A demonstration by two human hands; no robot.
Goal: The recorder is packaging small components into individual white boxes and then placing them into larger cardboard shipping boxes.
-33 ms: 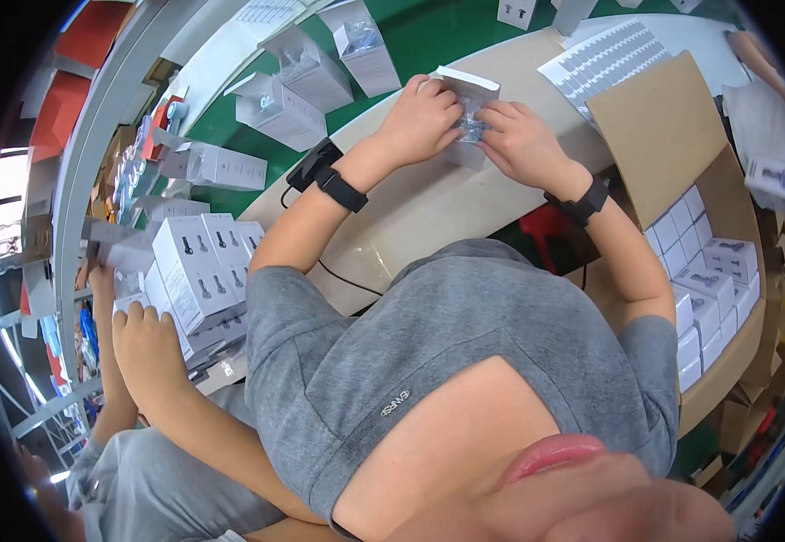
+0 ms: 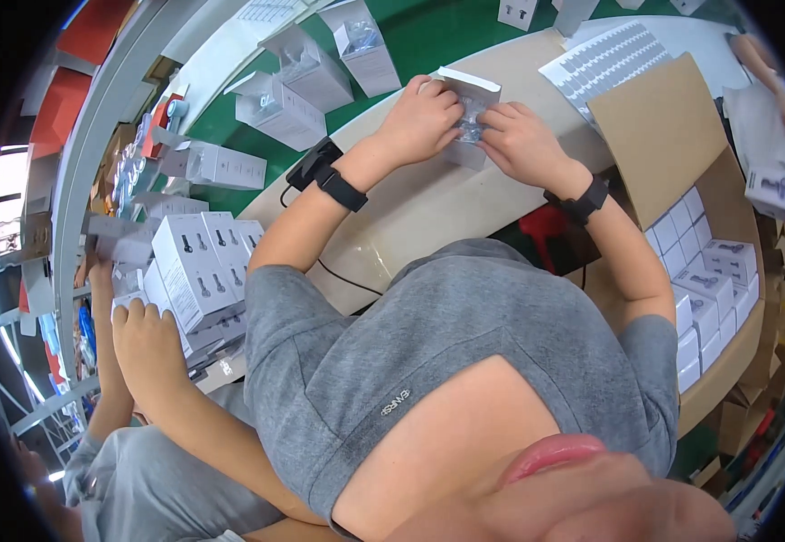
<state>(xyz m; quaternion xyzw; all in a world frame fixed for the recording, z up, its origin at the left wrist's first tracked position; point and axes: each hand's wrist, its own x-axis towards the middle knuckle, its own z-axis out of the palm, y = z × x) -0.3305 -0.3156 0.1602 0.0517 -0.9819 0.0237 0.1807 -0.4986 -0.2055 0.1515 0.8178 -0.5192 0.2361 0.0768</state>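
An open white carton [image 2: 464,154] stands on the pale worktop in front of me, its top flap [image 2: 469,84] raised. My left hand [image 2: 421,119] grips the carton's left side with curled fingers. From the other side my right hand [image 2: 523,143] has its fingers pinched at the carton's mouth, on a clear plastic bag [image 2: 471,125] that shows between my hands. What the bag holds is too small to make out, and my fingers hide part of the carton. Black bands circle both wrists.
Several open white cartons [image 2: 311,72] with clear bags stand on the green surface to the left. Printed boxes [image 2: 198,262] are stacked beside a co-worker's hand [image 2: 148,352]. On the right, a cardboard case [image 2: 726,361] holds small white boxes, near a sticker sheet [image 2: 604,63].
My hands and the carton look almost the same. At the far right, another person's hand and the plastic-wrapped box near it have shifted slightly.
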